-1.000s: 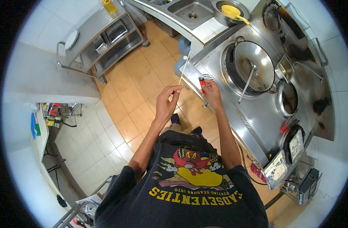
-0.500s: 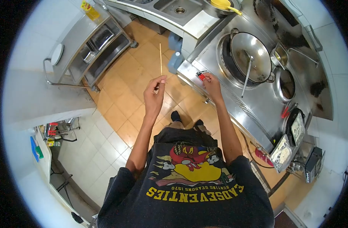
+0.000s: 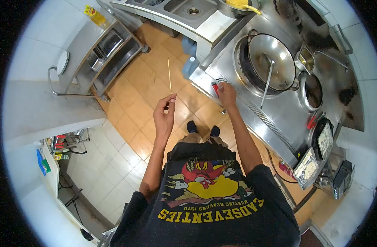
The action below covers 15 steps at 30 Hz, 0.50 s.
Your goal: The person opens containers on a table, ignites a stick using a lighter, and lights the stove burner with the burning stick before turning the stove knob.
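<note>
Pinched in my left hand is a thin pale wooden stick, its free end pointing away from me above the tiled floor. My right hand is closed around a red lighter near the front edge of the steel stove; whether it burns I cannot make out. The stick and the lighter are apart. Beyond my right hand, a large wok sits on a burner with a long-handled ladle resting in it.
A sink and a yellow dipper are at the back. Blue jugs stand on the floor by the stove. At the left is a steel trolley; trays lie at the stove's right end.
My left hand has come slightly closer to my body, bringing the stick with it. My right hand has turned and shifted a little, so its back now shows over the lighter.
</note>
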Each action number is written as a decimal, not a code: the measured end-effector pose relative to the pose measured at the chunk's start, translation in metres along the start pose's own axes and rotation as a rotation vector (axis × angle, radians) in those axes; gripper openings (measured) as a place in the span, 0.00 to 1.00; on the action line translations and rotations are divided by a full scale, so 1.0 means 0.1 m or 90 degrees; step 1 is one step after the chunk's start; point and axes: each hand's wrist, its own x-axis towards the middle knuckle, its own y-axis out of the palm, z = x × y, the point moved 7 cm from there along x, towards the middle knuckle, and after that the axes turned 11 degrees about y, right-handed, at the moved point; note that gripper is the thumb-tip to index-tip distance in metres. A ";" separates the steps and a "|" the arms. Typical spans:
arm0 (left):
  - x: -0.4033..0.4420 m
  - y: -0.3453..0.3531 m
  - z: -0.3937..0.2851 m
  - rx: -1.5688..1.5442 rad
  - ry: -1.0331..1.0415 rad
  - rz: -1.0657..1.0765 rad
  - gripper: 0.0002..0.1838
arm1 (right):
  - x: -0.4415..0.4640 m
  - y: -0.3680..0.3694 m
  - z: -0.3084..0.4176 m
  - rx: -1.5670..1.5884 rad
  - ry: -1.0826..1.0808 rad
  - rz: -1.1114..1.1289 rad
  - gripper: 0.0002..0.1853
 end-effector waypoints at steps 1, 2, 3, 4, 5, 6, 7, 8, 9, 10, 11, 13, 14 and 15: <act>0.00 0.04 -0.02 -0.014 0.008 -0.015 0.12 | 0.00 -0.06 0.05 0.001 0.017 0.005 0.08; -0.01 0.06 -0.03 -0.028 0.016 -0.032 0.11 | 0.00 -0.12 0.11 0.003 0.032 0.012 0.09; 0.01 0.10 0.00 -0.029 0.012 -0.027 0.12 | 0.01 -0.19 0.23 0.056 0.069 0.083 0.10; 0.02 0.14 0.03 -0.030 0.006 -0.021 0.12 | 0.01 -0.30 0.38 0.107 0.107 0.155 0.11; 0.04 0.18 0.04 -0.032 -0.001 -0.013 0.13 | -0.02 -0.31 0.45 0.158 0.147 0.227 0.13; 0.07 0.21 -0.02 -0.025 0.000 -0.005 0.14 | -0.03 -0.26 0.50 0.222 0.140 0.268 0.14; 0.11 0.24 -0.05 -0.029 -0.004 -0.015 0.15 | -0.06 -0.21 0.55 0.284 0.135 0.308 0.16; 0.18 0.27 -0.06 -0.033 -0.008 -0.026 0.16 | -0.09 -0.16 0.61 0.346 0.129 0.348 0.17; 0.26 0.32 -0.07 -0.038 -0.012 -0.040 0.17 | -0.13 -0.14 0.73 0.369 0.107 0.358 0.19; 0.36 0.36 -0.09 -0.069 0.028 -0.073 0.17 | -0.21 -0.11 0.90 0.392 0.083 0.370 0.22; 0.48 0.41 -0.09 -0.097 0.068 -0.110 0.16 | -0.29 -0.08 1.09 0.415 0.056 0.385 0.24; 0.57 0.49 -0.22 -0.149 0.076 -0.150 0.18 | -0.53 -0.12 1.48 0.612 0.179 0.424 0.27; 0.61 0.53 -0.39 -0.173 0.046 -0.152 0.20 | -0.62 -0.11 1.61 0.709 0.243 0.442 0.28; 0.64 0.56 -0.46 -0.197 0.015 -0.152 0.22 | -0.69 -0.07 1.71 0.784 0.247 0.482 0.30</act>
